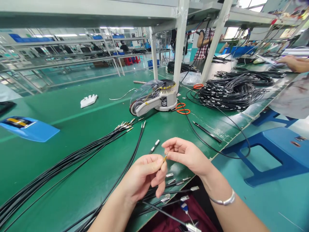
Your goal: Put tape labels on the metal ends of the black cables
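Note:
My left hand is closed, its thumb and forefinger pinching a thin cable end with a yellowish band and a metal tip. Curled in from the right, my right hand has its thumb against that tip. Its forefinger stands a little apart above. Most of the held cable is hidden behind my left hand. Beneath my hands, several black cables with silver metal connectors lie across the table edge. Just beyond, another silver connector rests on the green table.
A round tape dispenser stands ahead, near orange-handled scissors. Right of it are a black tweezers-like tool and coiled cables. A cable bundle, white glove and blue holder lie left. A blue stool is right.

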`<act>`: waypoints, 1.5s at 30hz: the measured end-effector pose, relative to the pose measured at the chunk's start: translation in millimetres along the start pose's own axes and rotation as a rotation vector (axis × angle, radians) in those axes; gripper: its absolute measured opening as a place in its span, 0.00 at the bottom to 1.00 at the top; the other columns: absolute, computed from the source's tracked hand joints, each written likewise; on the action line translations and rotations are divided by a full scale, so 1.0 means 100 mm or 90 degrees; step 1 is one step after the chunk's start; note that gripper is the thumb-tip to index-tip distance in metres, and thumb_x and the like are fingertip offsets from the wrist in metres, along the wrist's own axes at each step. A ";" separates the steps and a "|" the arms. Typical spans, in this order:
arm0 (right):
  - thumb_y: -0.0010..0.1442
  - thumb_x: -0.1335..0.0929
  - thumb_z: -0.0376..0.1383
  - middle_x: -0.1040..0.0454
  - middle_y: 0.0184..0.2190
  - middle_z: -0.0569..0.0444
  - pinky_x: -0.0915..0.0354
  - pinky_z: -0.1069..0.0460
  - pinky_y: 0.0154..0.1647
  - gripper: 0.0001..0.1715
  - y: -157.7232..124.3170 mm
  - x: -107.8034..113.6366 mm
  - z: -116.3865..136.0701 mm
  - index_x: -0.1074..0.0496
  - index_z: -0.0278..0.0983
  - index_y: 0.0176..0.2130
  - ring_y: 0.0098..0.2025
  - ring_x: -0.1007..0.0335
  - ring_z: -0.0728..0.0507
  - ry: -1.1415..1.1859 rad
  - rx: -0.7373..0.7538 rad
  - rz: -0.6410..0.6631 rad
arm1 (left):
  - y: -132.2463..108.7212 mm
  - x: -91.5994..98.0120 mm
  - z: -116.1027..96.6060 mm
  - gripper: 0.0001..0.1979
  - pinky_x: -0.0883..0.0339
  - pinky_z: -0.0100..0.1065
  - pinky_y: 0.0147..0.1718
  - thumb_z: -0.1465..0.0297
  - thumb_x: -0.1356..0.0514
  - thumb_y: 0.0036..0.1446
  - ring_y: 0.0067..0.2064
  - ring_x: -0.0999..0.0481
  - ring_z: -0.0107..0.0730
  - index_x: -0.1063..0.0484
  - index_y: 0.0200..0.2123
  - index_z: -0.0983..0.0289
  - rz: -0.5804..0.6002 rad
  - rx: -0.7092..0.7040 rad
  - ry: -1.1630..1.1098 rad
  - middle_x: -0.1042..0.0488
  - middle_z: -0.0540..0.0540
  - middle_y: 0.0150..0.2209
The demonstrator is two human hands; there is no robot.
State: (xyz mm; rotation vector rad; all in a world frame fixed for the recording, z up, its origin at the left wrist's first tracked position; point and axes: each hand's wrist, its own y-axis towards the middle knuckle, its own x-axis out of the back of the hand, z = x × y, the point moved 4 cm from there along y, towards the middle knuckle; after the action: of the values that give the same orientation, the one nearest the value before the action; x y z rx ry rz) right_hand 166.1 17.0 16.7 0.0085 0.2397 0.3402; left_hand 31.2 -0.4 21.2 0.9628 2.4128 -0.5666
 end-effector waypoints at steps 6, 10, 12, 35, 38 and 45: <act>0.50 0.26 0.34 0.29 0.33 0.55 0.35 0.53 0.39 0.08 0.04 -0.08 0.01 0.25 0.37 0.35 0.35 0.32 0.49 0.069 0.107 0.104 | 0.01 -0.01 0.04 0.13 0.42 0.24 0.11 0.70 0.42 0.55 0.13 0.43 0.18 0.34 0.21 0.69 0.035 0.005 -0.109 0.41 0.48 0.15; 0.49 0.25 0.33 0.29 0.29 0.55 0.34 0.51 0.40 0.03 0.09 -0.11 0.05 0.24 0.38 0.27 0.34 0.32 0.48 0.017 0.222 0.100 | 0.01 -0.02 0.06 0.12 0.41 0.24 0.09 0.69 0.39 0.51 0.13 0.46 0.17 0.33 0.21 0.70 0.066 0.035 -0.134 0.39 0.48 0.17; 0.50 0.26 0.32 0.28 0.30 0.55 0.34 0.51 0.41 0.03 0.11 -0.10 0.05 0.23 0.39 0.28 0.35 0.31 0.48 0.004 0.245 0.106 | 0.01 -0.02 0.05 0.13 0.43 0.24 0.08 0.67 0.38 0.50 0.13 0.46 0.17 0.34 0.21 0.69 0.068 0.038 -0.115 0.40 0.47 0.17; 0.58 0.33 0.36 0.27 0.33 0.54 0.35 0.52 0.40 0.05 -0.14 0.13 0.00 0.28 0.36 0.35 0.36 0.32 0.48 -0.295 0.102 -0.046 | -0.03 -0.05 -0.07 0.10 0.39 0.28 0.26 0.68 0.50 0.59 0.25 0.32 0.25 0.29 0.34 0.62 -0.296 -0.131 0.722 0.27 0.51 0.30; 0.55 0.30 0.39 0.26 0.37 0.52 0.34 0.50 0.43 0.15 -0.16 0.22 -0.08 0.28 0.36 0.43 0.39 0.30 0.46 -0.174 0.034 -0.062 | -0.01 -0.01 -0.05 0.08 0.39 0.28 0.23 0.67 0.48 0.58 0.22 0.34 0.24 0.31 0.37 0.63 -0.304 -0.113 0.620 0.29 0.49 0.27; 0.51 0.29 0.42 0.25 0.26 0.53 0.34 0.50 0.36 0.13 -0.16 0.27 -0.08 0.25 0.34 0.31 0.30 0.30 0.47 -0.207 -0.043 -0.128 | 0.00 0.09 -0.07 0.17 0.32 0.32 0.30 0.62 0.44 0.53 0.30 0.28 0.31 0.31 0.44 0.65 -0.262 -0.021 0.538 0.25 0.53 0.32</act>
State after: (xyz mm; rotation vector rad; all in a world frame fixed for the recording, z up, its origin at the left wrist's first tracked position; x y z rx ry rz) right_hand 194.1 10.3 1.8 -0.0267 -0.0939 0.1420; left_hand 24.0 7.8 21.5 0.7820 3.4062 -0.2667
